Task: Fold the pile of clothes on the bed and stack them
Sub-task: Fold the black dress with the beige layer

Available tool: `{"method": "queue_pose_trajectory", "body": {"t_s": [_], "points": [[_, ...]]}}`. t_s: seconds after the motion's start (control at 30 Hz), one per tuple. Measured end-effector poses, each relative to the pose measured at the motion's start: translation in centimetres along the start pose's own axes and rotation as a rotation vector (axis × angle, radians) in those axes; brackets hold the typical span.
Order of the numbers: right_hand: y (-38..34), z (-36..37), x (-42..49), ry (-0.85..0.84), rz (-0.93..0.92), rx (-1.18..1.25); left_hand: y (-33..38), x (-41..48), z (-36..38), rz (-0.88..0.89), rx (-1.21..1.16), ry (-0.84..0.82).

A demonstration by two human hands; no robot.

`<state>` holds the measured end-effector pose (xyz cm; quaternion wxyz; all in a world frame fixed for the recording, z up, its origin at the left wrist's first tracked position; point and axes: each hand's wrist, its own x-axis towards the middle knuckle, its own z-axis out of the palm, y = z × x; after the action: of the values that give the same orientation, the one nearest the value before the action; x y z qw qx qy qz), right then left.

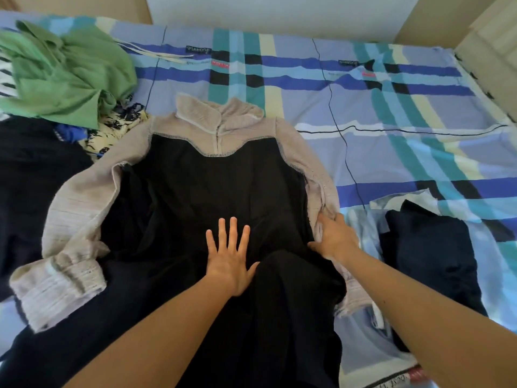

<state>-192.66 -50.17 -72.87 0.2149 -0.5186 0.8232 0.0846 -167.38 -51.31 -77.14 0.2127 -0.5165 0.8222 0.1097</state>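
Your left hand [228,259] lies flat on the front of the black-and-beige garment [209,186], palm down, fingers straight and spread wide, holding nothing. Your right hand [334,238] is at the garment's edge on your right side, fingers curled round the beige knit sleeve [316,175] there, thumb resting at the edge of the black panel. The garment lies spread face up near the middle of the bed [391,113], collar [221,112] pointing away from you, hem toward you. A fold of the black fabric is bunched just below your right hand. The other sleeve [75,208] runs out on your left side and bends back at the cuff, which rests on the black fabric. The unfolded pile sits at the far left of the bed: a green garment [64,71] on top, a floral fabric [123,121] beneath its near edge, a black garment [28,177] beside both. On your right side, well apart from the spread garment, a folded dark navy garment [430,247] rests on a light blue fabric [363,228]. The bed carries a blue, teal and yellow plaid sheet
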Motion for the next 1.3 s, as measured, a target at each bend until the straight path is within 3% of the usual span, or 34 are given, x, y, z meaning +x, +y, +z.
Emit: {"method": "queue_pose_trajectory", "body": {"t_s": [0.07,0.13,0.23,0.37,0.5,0.63,0.7,0.77,0.87,0.97,1.03,1.2,1.3], "points": [[0.6,-1.4,1.1,-0.013,0.027,0.141,0.5,0.0,-1.1,-0.005,0.059,-0.055],[1.3,-2.5,2.4,0.077,0.088,0.438,0.8,0.8,-3.1,0.004,0.096,-0.108],[1.9,-3.1,4.2,0.132,0.220,0.640,0.1,3.4,-7.1,0.036,-0.006,-0.099],[1.2,-5.5,6.6,-0.084,0.195,0.562,-1.2,6.7,-9.1,0.026,-0.103,-0.189],[1.0,-13.7,10.2,0.084,0.039,0.449,-0.5,8.0,-8.6,0.008,-0.014,-0.204],[2.4,-20.5,13.8,0.232,-0.039,-0.085,-0.1,10.2,-12.2,0.028,0.058,-0.369],[3.3,-21.4,15.1,0.258,-0.084,-0.037,0.2,12.0,-15.0,0.051,0.035,-0.247],[4.1,-20.5,15.3,0.256,-0.160,0.126,1.2,14.1,-17.0,0.092,-0.031,0.014],[7.3,-16.5,15.9,0.197,0.061,0.199,3.8,17.0,-17.4,0.225,-0.068,0.212],[9.8,-12.1,14.4,-0.167,0.378,0.407,6.2,19.0,-15.8,0.221,-0.118,0.110],[10.6,-10.0,14.4,-0.225,0.360,0.527,7.2,19.6,-14.4,0.189,-0.087,0.025],[12.4,-11.2,15.2,0.086,0.251,0.923,7.4,19.8,-13.0,0.178,-0.122,0.147],[16.4,-15.7,14.8,0.518,0.280,0.657,7.2,19.9,-13.6,0.213,-0.209,0.269]]}}
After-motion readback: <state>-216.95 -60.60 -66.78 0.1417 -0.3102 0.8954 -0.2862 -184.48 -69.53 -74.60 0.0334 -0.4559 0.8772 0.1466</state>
